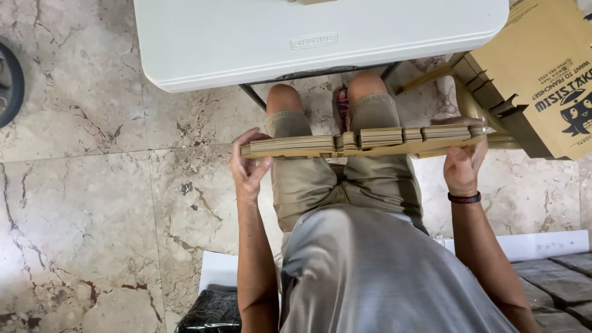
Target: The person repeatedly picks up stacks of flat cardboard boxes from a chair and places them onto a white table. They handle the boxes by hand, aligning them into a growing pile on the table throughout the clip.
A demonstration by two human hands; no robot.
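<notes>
I hold a flat stack of brown cardboard pieces (364, 140) edge-on above my lap. My left hand (248, 165) grips its left end, fingers wrapped over the top edge. At the stack's right end, my right hand (464, 165) grips from below, a dark band on that wrist. The stack lies level across my knees, just in front of the white plastic table (246, 43).
A brown printed cardboard box (542, 80) with more flat pieces sits at the right, close to my right hand. Marble floor tiles (92, 203) lie to the left. A dark round object (9, 83) is at the far left edge. Grey trays (555, 280) sit at bottom right.
</notes>
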